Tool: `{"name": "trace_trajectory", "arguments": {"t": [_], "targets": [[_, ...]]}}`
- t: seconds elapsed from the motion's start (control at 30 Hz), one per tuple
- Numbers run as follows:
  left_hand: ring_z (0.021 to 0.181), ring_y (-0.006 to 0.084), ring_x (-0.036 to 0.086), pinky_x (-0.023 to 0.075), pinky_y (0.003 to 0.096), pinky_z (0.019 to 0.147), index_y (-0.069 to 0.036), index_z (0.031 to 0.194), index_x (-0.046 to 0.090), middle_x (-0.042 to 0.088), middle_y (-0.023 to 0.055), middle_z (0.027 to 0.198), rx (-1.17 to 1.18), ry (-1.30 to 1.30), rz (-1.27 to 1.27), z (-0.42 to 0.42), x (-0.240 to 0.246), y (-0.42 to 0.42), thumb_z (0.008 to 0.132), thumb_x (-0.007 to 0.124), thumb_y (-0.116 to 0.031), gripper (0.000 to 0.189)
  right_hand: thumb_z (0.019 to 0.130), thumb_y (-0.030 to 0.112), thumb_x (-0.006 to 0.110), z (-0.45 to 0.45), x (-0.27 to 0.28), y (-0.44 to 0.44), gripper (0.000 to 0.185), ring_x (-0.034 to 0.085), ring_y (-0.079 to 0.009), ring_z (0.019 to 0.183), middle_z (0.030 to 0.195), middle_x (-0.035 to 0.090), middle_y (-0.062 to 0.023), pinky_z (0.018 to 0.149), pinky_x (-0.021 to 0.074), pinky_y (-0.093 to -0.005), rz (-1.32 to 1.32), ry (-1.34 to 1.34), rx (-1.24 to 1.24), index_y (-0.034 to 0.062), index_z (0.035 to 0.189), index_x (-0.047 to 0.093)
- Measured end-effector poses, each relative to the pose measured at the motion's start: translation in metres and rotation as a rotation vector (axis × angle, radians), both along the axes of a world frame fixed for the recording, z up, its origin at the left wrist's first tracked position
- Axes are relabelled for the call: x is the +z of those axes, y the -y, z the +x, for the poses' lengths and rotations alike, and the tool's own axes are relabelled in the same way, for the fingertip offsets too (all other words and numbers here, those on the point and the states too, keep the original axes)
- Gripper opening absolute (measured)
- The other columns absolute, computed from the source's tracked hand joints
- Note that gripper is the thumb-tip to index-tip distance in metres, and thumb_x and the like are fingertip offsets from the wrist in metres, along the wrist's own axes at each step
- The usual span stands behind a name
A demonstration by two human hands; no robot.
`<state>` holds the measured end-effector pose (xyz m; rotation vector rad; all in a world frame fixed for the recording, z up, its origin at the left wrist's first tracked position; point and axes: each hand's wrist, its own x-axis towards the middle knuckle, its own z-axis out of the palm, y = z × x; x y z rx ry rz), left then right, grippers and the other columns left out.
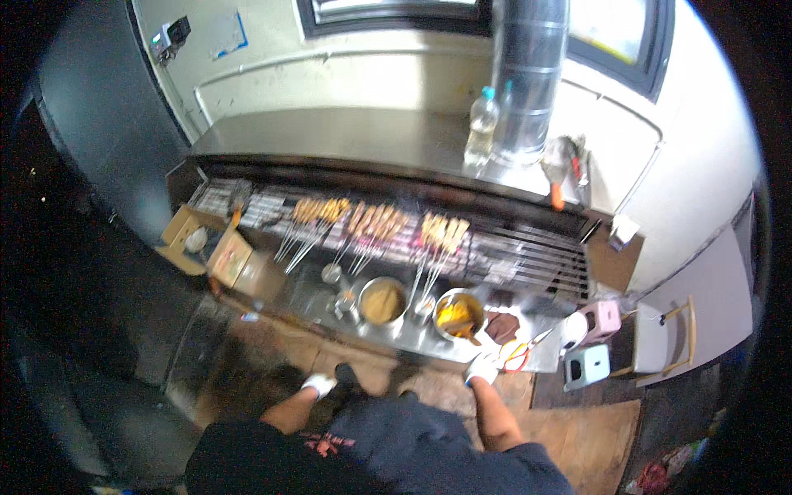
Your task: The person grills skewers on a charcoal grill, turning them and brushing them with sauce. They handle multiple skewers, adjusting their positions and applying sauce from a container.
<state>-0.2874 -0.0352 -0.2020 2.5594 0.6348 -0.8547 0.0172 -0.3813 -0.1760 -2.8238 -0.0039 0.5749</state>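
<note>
My left hand (320,385) wears a white glove and hangs low in front of the counter, above the floor. Blur hides its fingers, and nothing shows in it. At the counter's front edge is my right hand (482,369), also white-gloved, just left of the orange handles of scissors (517,357); whether it touches them is unclear. A brown cloth (502,328) lies beyond. Nearby stand a metal pot of yellow-orange contents (444,309) and a pot of tan contents (365,307). Meat skewers (377,221), paler skewers (444,230) and yellowish-brown skewers (320,210) lie across the grill.
A long grill (544,263) runs behind the steel counter (309,297). An open cardboard box (230,257) sits at its left end. On the upper ledge stand a plastic bottle (482,127) and a metal duct (529,74). Pink (603,320) and pale blue stools (588,365) are right.
</note>
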Motion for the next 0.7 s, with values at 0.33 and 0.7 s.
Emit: {"name": "trace_trajectory", "arguments": {"t": [0.33, 0.7], "targets": [[0.106, 0.0342, 0.050, 0.0379, 0.0398, 0.091, -0.006, 0.104, 0.061, 0.054, 0.0183, 0.114, 0.286, -0.055, -0.013, 0.017, 0.008, 0.006, 0.077, 0.044, -0.046, 0.051, 0.079, 0.023, 0.052, -0.013, 0.040, -0.008, 0.060, 0.020, -0.0425, 0.125, 0.136, 0.020, -0.0216, 0.098, 0.0280, -0.0484, -0.195, -0.021, 0.161, 0.0008, 0.129, 0.029], [0.107, 0.0343, 0.050, 0.0377, 0.0397, 0.092, -0.003, 0.104, 0.060, 0.053, 0.0199, 0.114, 0.288, -0.109, -0.085, 0.023, 0.006, 0.008, 0.076, 0.046, -0.046, 0.053, 0.083, 0.021, 0.045, -0.013, 0.040, -0.011, 0.049, 0.022, -0.0399, 0.125, 0.135, 0.022, -0.0192, 0.095, 0.0316, -0.0484, -0.178, 0.010, 0.100, 0.0014, 0.126, 0.033]]}}
